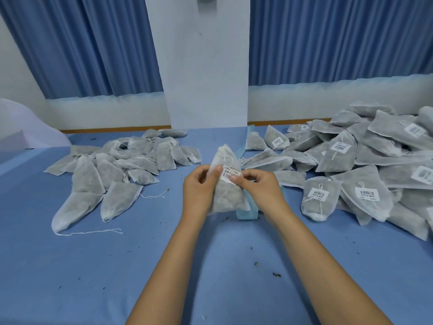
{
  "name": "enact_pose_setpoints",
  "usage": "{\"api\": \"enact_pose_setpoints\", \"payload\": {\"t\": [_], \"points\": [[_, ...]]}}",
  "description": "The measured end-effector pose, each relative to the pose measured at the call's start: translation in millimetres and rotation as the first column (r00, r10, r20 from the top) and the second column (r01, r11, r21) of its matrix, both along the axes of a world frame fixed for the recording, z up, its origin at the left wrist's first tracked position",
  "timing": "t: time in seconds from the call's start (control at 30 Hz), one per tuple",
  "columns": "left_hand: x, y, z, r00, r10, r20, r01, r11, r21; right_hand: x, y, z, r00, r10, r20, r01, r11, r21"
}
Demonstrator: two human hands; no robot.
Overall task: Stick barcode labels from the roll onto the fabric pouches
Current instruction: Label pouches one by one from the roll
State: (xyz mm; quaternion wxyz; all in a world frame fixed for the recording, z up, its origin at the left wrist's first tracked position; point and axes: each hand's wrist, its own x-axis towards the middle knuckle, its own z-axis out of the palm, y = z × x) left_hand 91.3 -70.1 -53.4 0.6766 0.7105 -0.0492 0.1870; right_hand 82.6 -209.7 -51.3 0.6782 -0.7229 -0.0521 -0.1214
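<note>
A white fabric pouch (pixel 226 195) with dark filling stands upright between my hands at the table's middle. My left hand (pixel 199 186) grips its left side, thumb near the label's left end. A white barcode label (pixel 230 175) lies across the pouch's upper front. My right hand (pixel 257 188) pinches the label's right end against the pouch. A light blue label backing strip (pixel 248 213) runs behind and under the pouch.
A heap of unlabelled pouches (pixel 117 165) lies at the left. A bigger heap of labelled pouches (pixel 365 170) fills the right. The blue table cover (pixel 210 266) carries small dark crumbs. Blue curtains and a white pillar stand behind.
</note>
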Motion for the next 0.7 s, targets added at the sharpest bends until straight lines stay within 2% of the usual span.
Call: {"api": "enact_pose_setpoints", "payload": {"t": [0.1,0.23,0.33,0.43,0.5,0.63,0.7], "points": [[-3,-17,2,0.999,0.04,-0.006,-0.04,0.998,0.053,-9,-7,2,1.0,-0.001,0.007,0.001,1.0,0.024],[-8,-34,7,0.994,0.109,-0.028,-0.109,0.994,-0.006,-23,-28,3,0.99,0.124,-0.066,-0.12,0.991,0.058],[-10,-48,11,0.993,0.096,-0.072,-0.1,0.993,-0.06,-30,-47,7,0.983,0.155,-0.1,-0.15,0.987,0.06],[-7,-59,12,0.99,0.086,-0.115,-0.102,0.984,-0.143,-33,-66,12,0.971,0.192,-0.142,-0.199,0.979,-0.034],[-1,-66,16,0.991,0.039,-0.125,-0.059,0.986,-0.158,-33,-74,14,0.969,0.181,-0.167,-0.188,0.982,-0.025],[6,-88,28,0.952,-0.202,-0.23,0.174,0.975,-0.135,-14,-79,18,0.984,0.014,-0.18,0.018,0.984,0.178],[5,-96,28,0.919,-0.323,-0.228,0.296,0.944,-0.144,9,-82,23,0.979,-0.057,-0.197,0.134,0.907,0.4]]}}
